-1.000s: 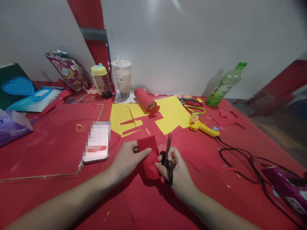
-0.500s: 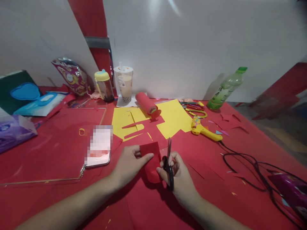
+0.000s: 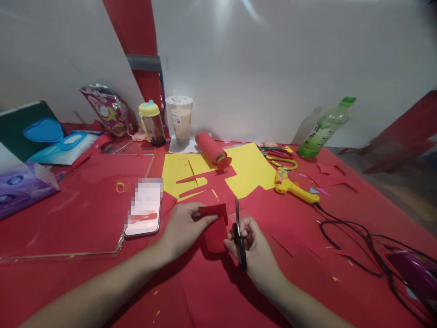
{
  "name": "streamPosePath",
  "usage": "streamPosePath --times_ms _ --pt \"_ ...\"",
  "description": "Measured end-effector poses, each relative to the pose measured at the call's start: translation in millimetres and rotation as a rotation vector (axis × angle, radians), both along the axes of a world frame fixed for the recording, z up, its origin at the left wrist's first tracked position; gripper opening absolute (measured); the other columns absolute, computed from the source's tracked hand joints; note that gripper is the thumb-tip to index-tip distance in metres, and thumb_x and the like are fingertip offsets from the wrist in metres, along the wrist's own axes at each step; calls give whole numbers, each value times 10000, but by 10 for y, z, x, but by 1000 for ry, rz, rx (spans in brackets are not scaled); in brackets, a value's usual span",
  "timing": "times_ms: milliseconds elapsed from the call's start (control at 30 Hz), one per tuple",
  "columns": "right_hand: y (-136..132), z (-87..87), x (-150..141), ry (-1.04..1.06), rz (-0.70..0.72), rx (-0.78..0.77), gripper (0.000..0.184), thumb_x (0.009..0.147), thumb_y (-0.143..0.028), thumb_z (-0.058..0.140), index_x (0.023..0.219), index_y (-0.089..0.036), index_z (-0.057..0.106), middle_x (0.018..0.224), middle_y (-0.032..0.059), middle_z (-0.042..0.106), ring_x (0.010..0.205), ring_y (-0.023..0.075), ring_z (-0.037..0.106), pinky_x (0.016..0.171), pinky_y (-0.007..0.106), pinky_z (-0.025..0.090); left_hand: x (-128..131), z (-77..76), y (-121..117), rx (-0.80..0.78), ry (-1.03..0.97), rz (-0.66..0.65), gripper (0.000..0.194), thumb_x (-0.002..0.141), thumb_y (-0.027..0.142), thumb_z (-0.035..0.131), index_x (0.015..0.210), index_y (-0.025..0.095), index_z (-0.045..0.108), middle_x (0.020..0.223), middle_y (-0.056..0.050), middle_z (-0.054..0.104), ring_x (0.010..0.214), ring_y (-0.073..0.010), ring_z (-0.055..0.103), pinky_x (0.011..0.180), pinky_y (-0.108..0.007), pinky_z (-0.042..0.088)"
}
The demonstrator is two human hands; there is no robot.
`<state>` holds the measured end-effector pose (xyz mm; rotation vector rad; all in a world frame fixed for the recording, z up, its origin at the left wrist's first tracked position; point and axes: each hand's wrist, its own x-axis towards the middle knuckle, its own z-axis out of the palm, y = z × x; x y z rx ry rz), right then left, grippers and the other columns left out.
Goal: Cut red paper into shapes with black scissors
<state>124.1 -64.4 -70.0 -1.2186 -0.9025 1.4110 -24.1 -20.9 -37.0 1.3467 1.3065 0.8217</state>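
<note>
Between thumb and fingers, my left hand (image 3: 186, 228) pinches a small piece of red paper (image 3: 215, 234), its top edge bent over. My right hand (image 3: 256, 248) grips black-handled scissors (image 3: 241, 241), the blades pointing up and away from me, just right of the paper and apart from it. The blades look closed or nearly so. Beyond both hands lie cut sheets of yellow paper (image 3: 247, 168) and a red paper-covered roll (image 3: 210, 148) with a round red piece at its near end.
A phone (image 3: 143, 214) lies left of my hands. At the right are a yellow glue gun (image 3: 297, 190) with a looping black cord and a tilted green bottle (image 3: 324, 130). Along the back stand a bubble tea cup (image 3: 180, 120), a yellow-lidded bottle (image 3: 152, 125) and a snack bag (image 3: 107, 109).
The red paper has tipped, and its top edge now shows bent over. The scissors have turned slightly, with their tips further left. The whole view has shifted a little.
</note>
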Motion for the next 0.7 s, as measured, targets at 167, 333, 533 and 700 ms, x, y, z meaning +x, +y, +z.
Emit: streamPosePath --times_ms 167,333,533,700 --pt "-4 -5 18 84 197 -39 471 602 -354 738 677 -225 291 504 -127 418 424 59 451 455 177 344 -97 23 130 -18 -33 72 124 672 241 653 725 129 651 726 -66 725 670 -214 669 572 -303 523" --pt "-31 -44 59 130 490 2 479 647 -556 664 733 -222 331 438 -116 457 331 70 435 377 177 301 -227 73 238 -5 -200 83 240 657 292 695 834 139 643 822 -67 732 754 -212 678 631 -296 542" --pt "-56 -54 67 271 562 21 422 716 -525 629 749 -215 344 421 -112 481 324 52 400 508 250 449 -286 178 230 15 -146 88 241 661 315 696 821 150 622 702 -34 711 656 -192 666 582 -288 536" --pt "-48 -49 63 355 578 19 447 689 -563 629 759 -211 362 501 -94 505 350 57 423 527 274 461 -216 236 179 7 -73 56 214 649 276 691 784 148 585 671 -17 675 587 -159 632 496 -239 495"
